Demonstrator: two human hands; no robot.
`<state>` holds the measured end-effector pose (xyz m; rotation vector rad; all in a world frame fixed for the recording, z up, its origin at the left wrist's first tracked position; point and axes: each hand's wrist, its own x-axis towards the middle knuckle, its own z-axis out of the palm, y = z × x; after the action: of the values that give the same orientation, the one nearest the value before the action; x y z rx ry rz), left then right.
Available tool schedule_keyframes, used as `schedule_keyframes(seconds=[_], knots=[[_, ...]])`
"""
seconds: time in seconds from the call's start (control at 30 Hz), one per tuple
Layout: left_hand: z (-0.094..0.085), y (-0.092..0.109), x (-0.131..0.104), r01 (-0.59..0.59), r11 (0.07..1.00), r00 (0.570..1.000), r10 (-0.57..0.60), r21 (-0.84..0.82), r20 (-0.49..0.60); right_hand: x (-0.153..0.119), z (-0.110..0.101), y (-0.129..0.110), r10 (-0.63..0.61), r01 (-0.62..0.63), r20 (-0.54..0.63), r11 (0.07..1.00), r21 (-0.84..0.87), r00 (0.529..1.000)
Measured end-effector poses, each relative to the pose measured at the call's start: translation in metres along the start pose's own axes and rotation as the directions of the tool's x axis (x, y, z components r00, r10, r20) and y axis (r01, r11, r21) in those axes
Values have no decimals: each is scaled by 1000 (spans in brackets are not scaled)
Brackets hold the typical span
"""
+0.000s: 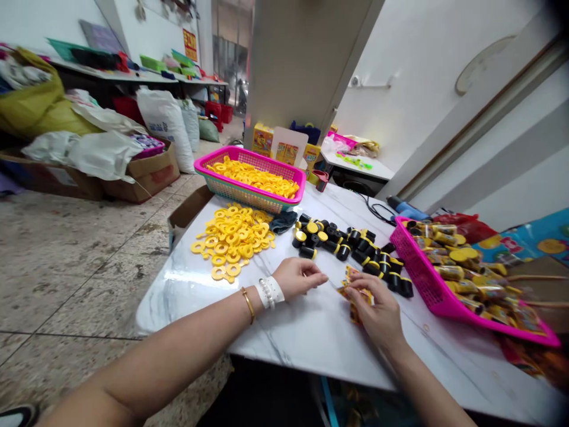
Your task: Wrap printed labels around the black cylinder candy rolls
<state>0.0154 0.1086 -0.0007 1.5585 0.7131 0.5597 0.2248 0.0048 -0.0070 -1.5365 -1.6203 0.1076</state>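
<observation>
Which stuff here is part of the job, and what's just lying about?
Likely the job:
- printed labels at the right hand
- black cylinders, yellow on their ends
- loose yellow rings
- both pink-rimmed baskets

Probably just about:
- dark cloth
- black cable
- white sacks

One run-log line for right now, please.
left hand: over table, grip unclear | right hand: touching printed pieces | black tubes and yellow rings: loose on table

Too blurred to read: print on small, flat yellow-and-red labels (354, 313), white woven sack (162, 124), orange rectangular wall poster (189, 44), yellow cardboard box (262, 140).
</observation>
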Motion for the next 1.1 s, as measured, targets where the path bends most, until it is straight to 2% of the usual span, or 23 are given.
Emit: schedule_keyframes(seconds=[0.07, 0.13, 0.2, 0.27, 0.33, 0.4, 0.43, 0.47, 0.53, 0.6, 0.67, 0.73, 0.9, 1.1], knots=[[-3, 2, 1, -24, 996, 999, 21, -89, -31, 16, 18, -17, 50, -52, 16, 986, 156, 999], [-8, 5, 2, -32, 987, 998, 22, -157, -64, 35, 35, -33, 106, -137, 112, 939, 315, 988], [-15, 7, 3, -15, 979, 994, -7, -206, -106, 54, 45, -44, 170, -259, 226, 849, 462, 959], [-22, 9, 5, 13, 973, 988, -47, -230, -144, 71, 50, -48, 240, -432, 384, 706, 561, 891], [-29, 7, 8, 41, 976, 984, -77, -214, -162, 83, 51, -46, 254, -591, 566, 583, 557, 784], [-34, 5, 10, 61, 986, 984, -85, -156, -158, 88, 52, -41, 217, -661, 681, 558, 501, 700], [-35, 3, 11, 63, 992, 983, -80, -109, -166, 87, 54, -38, 203, -657, 691, 571, 492, 694], [-35, 2, 11, 58, 997, 979, -67, -53, -193, 85, 56, -36, 200, -637, 674, 587, 499, 711], [-33, 1, 11, 33, 998, 952, -15, 54, -305, 77, 61, -32, 228, -574, 581, 629, 524, 781], [-29, 2, 9, 0, 994, 899, 47, 109, -435, 69, 64, -31, 286, -514, 456, 677, 527, 843], [-24, 7, 5, -43, 994, 859, 89, 101, -505, 65, 65, -30, 331, -470, 345, 725, 504, 879], [-19, 12, 0, -80, 994, 852, 104, 67, -513, 63, 63, -30, 342, -431, 264, 765, 479, 902], [-10, 19, -7, -115, 993, 859, 113, 26, -499, 63, 61, -34, 273, -302, 130, 858, 416, 953], [-13, 17, -5, -131, 991, 839, 107, -6, -533, 58, 65, -33, 223, -254, 124, 891, 376, 967]])
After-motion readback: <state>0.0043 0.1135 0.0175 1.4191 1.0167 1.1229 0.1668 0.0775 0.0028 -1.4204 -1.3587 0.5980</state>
